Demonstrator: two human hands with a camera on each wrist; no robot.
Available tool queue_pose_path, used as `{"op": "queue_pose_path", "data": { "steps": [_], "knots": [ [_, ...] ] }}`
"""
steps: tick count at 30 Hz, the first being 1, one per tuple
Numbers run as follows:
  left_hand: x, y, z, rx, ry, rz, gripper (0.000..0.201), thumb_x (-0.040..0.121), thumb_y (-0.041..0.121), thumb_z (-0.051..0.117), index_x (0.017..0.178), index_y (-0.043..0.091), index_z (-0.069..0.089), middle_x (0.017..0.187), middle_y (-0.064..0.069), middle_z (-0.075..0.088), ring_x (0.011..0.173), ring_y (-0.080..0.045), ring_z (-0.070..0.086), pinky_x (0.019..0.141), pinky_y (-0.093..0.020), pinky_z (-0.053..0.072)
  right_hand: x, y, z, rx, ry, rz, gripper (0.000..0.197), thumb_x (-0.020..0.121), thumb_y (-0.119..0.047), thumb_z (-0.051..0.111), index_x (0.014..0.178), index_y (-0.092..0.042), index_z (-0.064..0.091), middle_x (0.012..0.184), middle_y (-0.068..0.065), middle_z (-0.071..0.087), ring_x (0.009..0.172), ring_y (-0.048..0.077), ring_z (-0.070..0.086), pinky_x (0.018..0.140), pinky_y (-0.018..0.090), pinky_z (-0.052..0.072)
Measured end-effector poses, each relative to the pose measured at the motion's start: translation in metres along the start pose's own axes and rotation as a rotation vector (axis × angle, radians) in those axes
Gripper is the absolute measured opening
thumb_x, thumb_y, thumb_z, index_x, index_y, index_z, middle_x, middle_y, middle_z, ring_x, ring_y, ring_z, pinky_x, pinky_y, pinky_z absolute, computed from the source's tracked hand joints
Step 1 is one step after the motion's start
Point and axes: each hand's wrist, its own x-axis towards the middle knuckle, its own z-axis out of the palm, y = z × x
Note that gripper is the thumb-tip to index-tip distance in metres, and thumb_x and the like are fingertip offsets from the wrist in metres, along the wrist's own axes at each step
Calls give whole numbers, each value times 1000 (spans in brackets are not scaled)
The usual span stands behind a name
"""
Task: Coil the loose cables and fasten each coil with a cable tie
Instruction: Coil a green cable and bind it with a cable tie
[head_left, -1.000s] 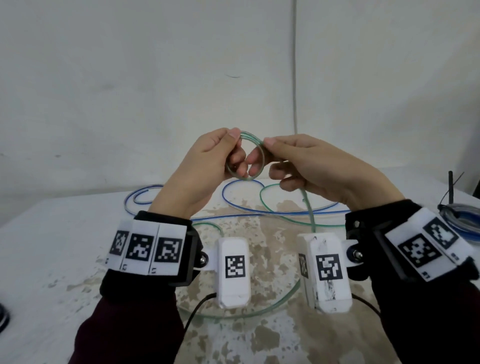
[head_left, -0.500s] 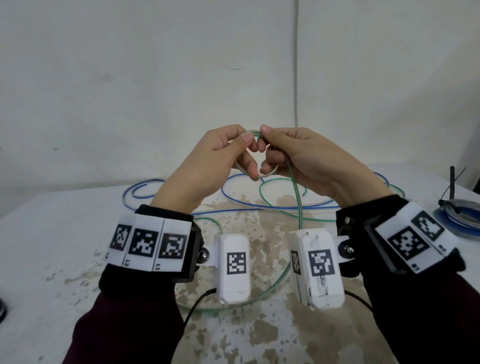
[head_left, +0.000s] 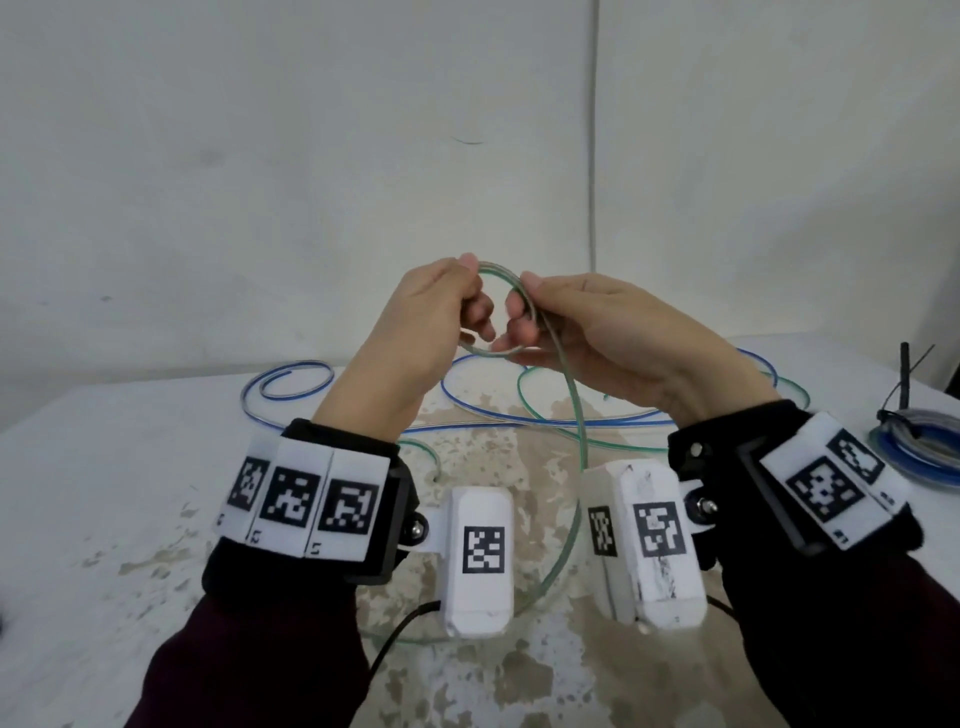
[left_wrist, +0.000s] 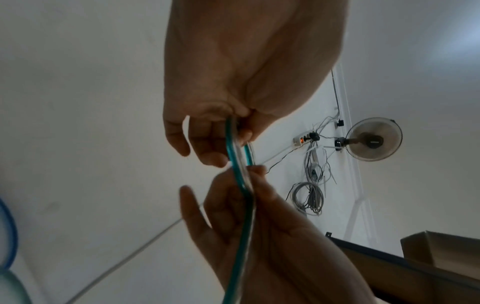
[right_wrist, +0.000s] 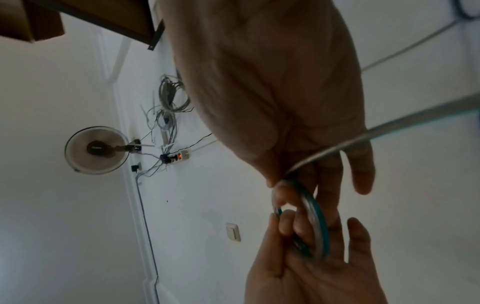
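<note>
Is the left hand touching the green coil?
Touching. In the head view the left hand pinches the green coil at its top, as does the right hand.

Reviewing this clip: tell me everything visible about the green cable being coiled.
The green cable is thin and flexible, with a translucent, plastic-looking sheath. One end is wound into a small round coil of a few turns, held up above the table between both hands: the left hand pinches the coil's left side and the right hand its right. A loose tail drops from the right hand to the table, sweeps toward the person in a wide curve, and other loops lie farther back, crossing the blue cable. No tie shows on it.
</note>
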Motion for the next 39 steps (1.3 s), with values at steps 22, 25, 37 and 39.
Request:
{"op": "queue_pose_path", "data": {
  "steps": [22,25,37,39],
  "knots": [
    [-3,5,-3,-267,-147,-16,35,103,17,33,69,10,41,62,0,35,50,-8,25,51,-19,24,-2,-4,5,-17,5,-77,41,103,-29,35,77,-9,59,51,-3,42,47,12,43,63,25,49],
    [-1,6,-6,-394,-137,-96,34,101,15,30,68,11,40,58,0,35,46,-10,29,49,-19,26,-2,-3,6,-9,-10,-106,38,103,-26,35,80,-7,59,52,-3,44,49,13,47,63,23,51],
    [-3,3,-2,-350,-200,-64,34,102,14,29,70,11,39,66,-1,44,50,-9,27,48,-19,26,-1,-2,3,-112,8,-127,36,103,-26,36,80,-9,60,51,-7,29,45,10,27,58,21,38],
    [-4,2,-3,-298,-258,-54,31,102,15,30,73,11,39,69,0,44,52,-10,26,50,-20,28,-1,-2,1,-143,8,-119,37,102,-26,37,79,-9,60,50,-9,27,45,9,24,57,21,36]
  ]
}}
